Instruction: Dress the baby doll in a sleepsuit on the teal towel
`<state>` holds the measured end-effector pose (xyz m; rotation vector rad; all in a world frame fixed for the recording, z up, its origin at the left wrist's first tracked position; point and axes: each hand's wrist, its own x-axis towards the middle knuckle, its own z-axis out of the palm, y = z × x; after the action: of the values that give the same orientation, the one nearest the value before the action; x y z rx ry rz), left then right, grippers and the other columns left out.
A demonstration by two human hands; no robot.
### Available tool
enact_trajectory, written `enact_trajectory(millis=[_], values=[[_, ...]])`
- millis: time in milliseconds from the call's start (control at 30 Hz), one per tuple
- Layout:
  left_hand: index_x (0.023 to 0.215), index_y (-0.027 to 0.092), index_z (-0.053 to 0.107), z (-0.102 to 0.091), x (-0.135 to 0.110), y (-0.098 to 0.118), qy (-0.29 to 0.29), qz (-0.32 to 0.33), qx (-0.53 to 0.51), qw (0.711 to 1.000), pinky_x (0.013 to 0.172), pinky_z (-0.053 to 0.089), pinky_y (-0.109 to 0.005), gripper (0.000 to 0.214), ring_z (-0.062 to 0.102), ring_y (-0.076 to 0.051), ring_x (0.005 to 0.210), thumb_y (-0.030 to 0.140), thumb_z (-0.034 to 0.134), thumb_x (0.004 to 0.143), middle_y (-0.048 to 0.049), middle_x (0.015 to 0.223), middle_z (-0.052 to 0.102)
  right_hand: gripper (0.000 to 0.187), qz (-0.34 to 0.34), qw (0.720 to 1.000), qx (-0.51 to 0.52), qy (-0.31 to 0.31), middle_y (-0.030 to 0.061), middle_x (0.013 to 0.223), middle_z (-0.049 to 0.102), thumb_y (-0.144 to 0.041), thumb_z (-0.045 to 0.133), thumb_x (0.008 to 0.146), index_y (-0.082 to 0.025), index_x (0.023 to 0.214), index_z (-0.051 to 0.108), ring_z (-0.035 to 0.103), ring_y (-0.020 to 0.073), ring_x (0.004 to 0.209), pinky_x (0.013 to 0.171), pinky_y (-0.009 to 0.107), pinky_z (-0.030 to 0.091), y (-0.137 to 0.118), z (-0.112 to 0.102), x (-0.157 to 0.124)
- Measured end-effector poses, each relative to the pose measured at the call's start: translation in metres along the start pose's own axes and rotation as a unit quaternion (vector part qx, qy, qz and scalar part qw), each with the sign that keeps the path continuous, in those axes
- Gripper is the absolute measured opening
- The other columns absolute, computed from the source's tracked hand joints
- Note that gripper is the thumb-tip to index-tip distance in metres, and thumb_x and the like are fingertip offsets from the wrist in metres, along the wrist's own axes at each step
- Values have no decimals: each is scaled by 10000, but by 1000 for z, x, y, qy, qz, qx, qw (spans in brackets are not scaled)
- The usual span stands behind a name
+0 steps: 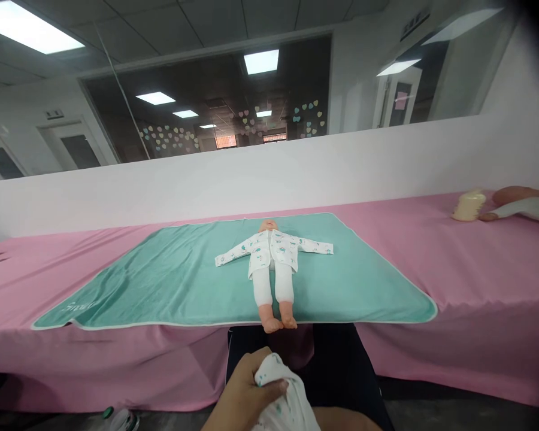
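Observation:
At the bottom of the head view, my left hand (247,392) is closed around a bunched white baby garment (291,404) with a small green print, held above my lap. Only a strip of my right hand or wrist (348,419) shows at the bottom edge. Its fingers are hidden behind the cloth. Beyond my hands a baby doll (263,287) lies on its back, feet towards me at the table's front edge. It wears an unfastened white printed jacket (281,246) with both sleeves spread out, and its legs are white down to the bare feet.
A green blanket (170,281) lies under the doll on a pink-covered table (395,233). At the right stand a cream container (469,205) and part of another doll (527,203). A bottle (123,420) is on the floor at lower left. A low white wall (233,179) rises behind.

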<state>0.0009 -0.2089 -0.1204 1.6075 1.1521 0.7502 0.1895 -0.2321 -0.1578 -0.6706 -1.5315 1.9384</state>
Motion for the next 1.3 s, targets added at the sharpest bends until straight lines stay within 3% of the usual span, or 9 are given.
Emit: enact_trajectory(millis=[200,300,367,533,667,767,900,1033,1300], values=[[1096,308,591,-19,-24,10,-102,-81,130,983,747,398,-277,505,523,-228,901,300,696,602,-18,947,607,302,8,987,-158,-9,-2,833,627,-255,743,620,-177,895,645,567,163,753,663,244,423,-25,-28,-6],[1342,346,367,-7,-22,11,-92,-67,159,981,854,391,-328,906,495,-277,1051,295,761,528,-54,1230,516,246,-50,961,-248,107,-10,837,611,-150,686,607,-176,841,618,533,146,761,671,223,389,-28,-18,5],[1390,353,262,8,-17,10,-62,-28,199,978,860,406,-335,1001,496,-285,1077,266,758,525,-62,1358,392,200,-83,955,-206,198,-20,799,580,-90,595,631,-179,808,574,509,132,741,656,216,385,-23,-8,15],[1347,367,316,28,2,4,35,60,278,958,799,437,-285,761,532,-219,1064,50,475,673,-24,1328,426,229,-126,932,-122,319,-28,748,537,-47,476,637,-189,811,522,483,123,704,630,218,386,-11,1,36],[1224,298,416,13,27,4,97,78,245,962,798,417,-266,597,544,-183,1030,18,401,697,-10,1176,566,115,-140,919,-154,336,-14,740,545,-166,588,680,-180,787,546,486,131,684,620,235,380,-12,-15,46],[1092,247,474,1,49,11,135,97,313,935,692,397,-268,437,573,-191,891,29,390,723,-24,1057,608,170,-118,917,-110,365,-46,595,456,-312,607,712,-187,758,501,407,98,510,485,227,334,-9,-31,56],[1045,249,507,-2,69,17,94,78,431,894,581,329,-257,379,584,-181,760,44,397,747,-24,1008,619,211,-110,890,-83,434,-62,539,412,-350,598,702,-198,759,463,381,95,451,431,225,318,4,-47,69],[1120,276,485,1,78,6,61,60,476,876,580,328,-247,427,595,-187,807,58,410,760,-30,1032,602,159,-101,871,-115,467,-38,602,476,-327,555,714,-196,747,469,436,116,503,467,236,348,20,-58,78],[1108,211,456,1,93,-11,49,16,450,891,594,357,-255,298,602,-217,759,231,450,811,-64,877,637,187,-103,841,-246,470,8,684,572,-354,438,816,-184,797,514,518,165,646,603,271,364,30,-71,86]])
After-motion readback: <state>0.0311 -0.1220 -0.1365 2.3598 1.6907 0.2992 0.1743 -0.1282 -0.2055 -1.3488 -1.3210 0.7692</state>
